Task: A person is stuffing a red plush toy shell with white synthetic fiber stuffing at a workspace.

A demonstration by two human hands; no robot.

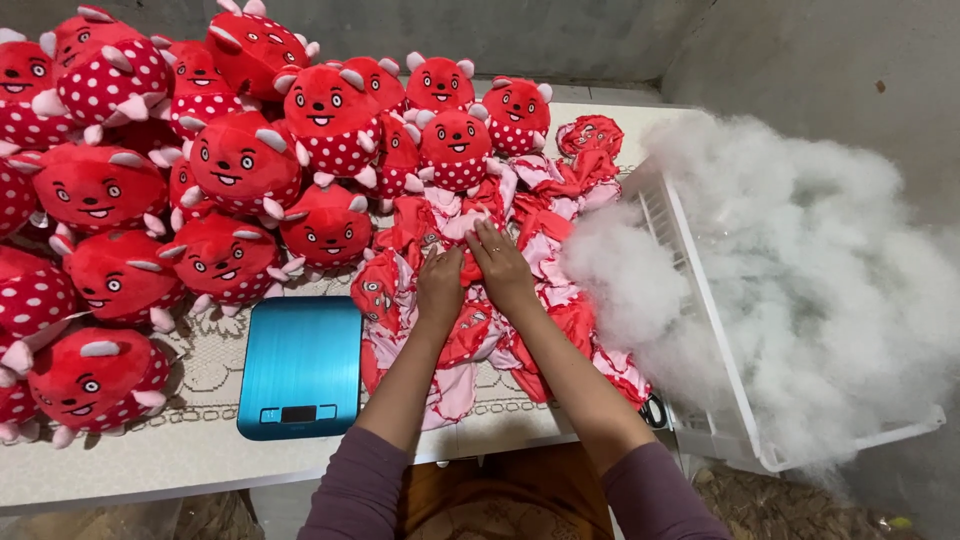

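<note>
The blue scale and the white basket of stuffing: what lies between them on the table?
The pile of flat, unstuffed red toy skins, with both hands, left and right, resting on it, in the head view.

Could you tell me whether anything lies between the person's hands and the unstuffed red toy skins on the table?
Nothing visible does: the left hand and right hand already rest side by side on top of the pile of unstuffed red skins, touching the fabric directly.

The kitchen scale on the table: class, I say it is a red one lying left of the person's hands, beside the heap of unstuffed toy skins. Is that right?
Not quite. The head view shows the kitchen scale is teal blue, not red. The rest holds: it lies on the table, left of the left hand and right hand, beside the heap of unstuffed toy skins.
</note>
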